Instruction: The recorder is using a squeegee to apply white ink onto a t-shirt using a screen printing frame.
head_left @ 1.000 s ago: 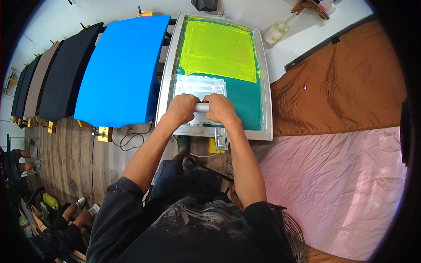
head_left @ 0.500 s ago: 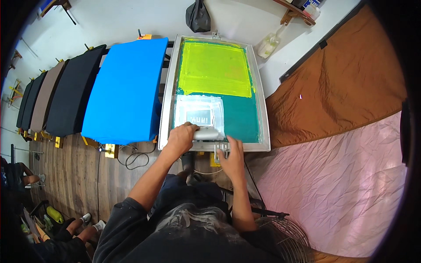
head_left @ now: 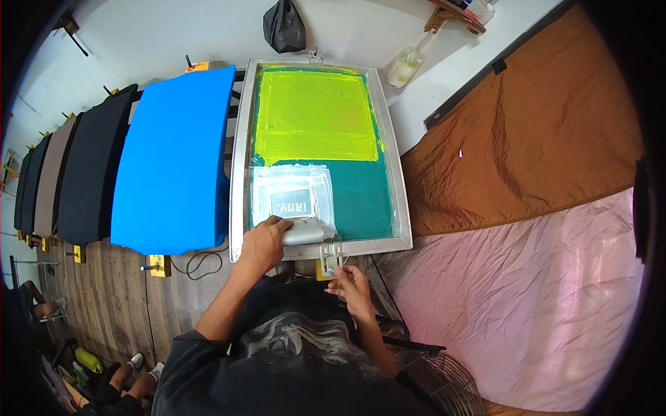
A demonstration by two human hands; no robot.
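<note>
Right hand [head_left: 354, 286] now off squeegee [head_left: 303, 231], left hand [head_left: 263, 244] still on.

Screen-printing workshop — framed screen [head_left: 316, 149], garment pallets [head_left: 173, 159].

Single head-worn fisheye view, looking steeply down, close over the printing screen [head_left: 319, 152], edges bowed

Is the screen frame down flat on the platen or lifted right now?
Down flat, as far as the view shows: the screen frame lies level, left hand holding the squeegee on its mesh.
</note>
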